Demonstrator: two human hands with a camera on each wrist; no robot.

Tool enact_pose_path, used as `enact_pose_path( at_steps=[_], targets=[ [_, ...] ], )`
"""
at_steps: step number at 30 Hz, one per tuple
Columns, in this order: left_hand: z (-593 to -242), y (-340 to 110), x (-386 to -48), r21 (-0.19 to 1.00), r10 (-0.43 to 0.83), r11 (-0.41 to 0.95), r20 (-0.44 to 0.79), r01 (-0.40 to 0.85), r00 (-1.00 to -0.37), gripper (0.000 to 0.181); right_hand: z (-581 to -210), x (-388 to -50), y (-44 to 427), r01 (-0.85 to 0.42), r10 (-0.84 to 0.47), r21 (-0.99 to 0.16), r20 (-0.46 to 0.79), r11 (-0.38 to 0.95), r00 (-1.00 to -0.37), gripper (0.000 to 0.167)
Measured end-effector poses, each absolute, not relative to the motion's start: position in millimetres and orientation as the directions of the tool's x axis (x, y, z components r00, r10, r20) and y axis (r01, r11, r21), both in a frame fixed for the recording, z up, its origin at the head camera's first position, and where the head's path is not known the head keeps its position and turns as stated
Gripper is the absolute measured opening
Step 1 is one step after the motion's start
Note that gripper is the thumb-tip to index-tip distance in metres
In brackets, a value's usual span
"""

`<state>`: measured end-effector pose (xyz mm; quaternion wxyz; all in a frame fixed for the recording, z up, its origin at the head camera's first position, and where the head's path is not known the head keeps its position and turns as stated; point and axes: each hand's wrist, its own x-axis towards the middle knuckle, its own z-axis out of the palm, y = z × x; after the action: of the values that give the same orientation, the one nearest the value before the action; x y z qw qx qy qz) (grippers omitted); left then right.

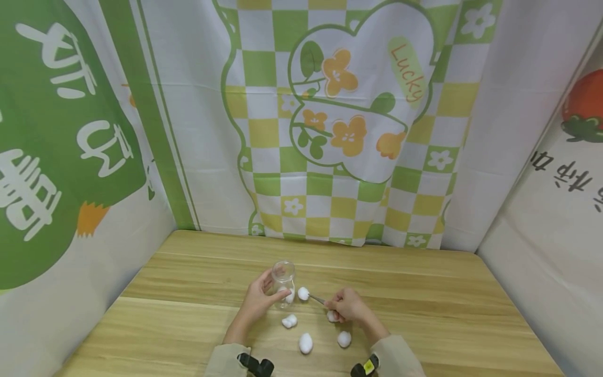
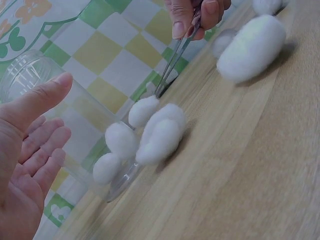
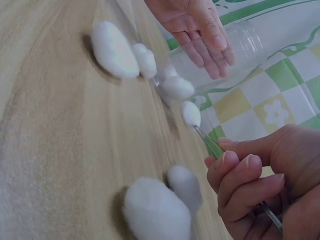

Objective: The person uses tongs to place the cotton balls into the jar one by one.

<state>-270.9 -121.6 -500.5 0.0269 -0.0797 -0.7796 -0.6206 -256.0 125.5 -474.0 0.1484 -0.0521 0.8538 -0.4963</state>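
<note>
A clear open-topped jar (image 1: 284,271) stands on the wooden table, and my left hand (image 1: 259,299) holds it with the thumb on the near side and the fingers around the far side. White cotton balls (image 2: 107,168) lie inside at its bottom. Between thumb and fingers, my right hand (image 1: 347,305) pinches metal tweezers (image 1: 317,299). Their tips grip a cotton ball (image 3: 190,114), which is just right of the jar, outside it and low near its base.
Several loose items lie on the table (image 1: 198,314): a lumpy cotton ball (image 1: 289,321) in front of the jar, an oval cotton ball (image 1: 305,343) nearer me, and another cotton ball (image 1: 344,339) below the right hand. A patterned cloth (image 1: 264,167) hangs behind the table.
</note>
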Motion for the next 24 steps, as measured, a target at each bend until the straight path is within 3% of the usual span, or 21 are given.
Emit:
enact_pose_path(
  at_steps=[13,24],
  targets=[
    [-500.9,-121.6,-270.8,0.961,0.09,0.219,0.153,0.169,-0.984,0.068,-476.2,-254.1,132.1,-0.002,-0.308,-0.905,-0.143,0.425,-0.941,0.025],
    [-501.5,-121.9,-271.6,0.96,0.09,0.237,0.131,0.149,-0.987,0.072,-470.6,-253.6,130.8,0.054,-0.24,-0.88,-0.187,0.471,-0.953,0.024]
  ],
)
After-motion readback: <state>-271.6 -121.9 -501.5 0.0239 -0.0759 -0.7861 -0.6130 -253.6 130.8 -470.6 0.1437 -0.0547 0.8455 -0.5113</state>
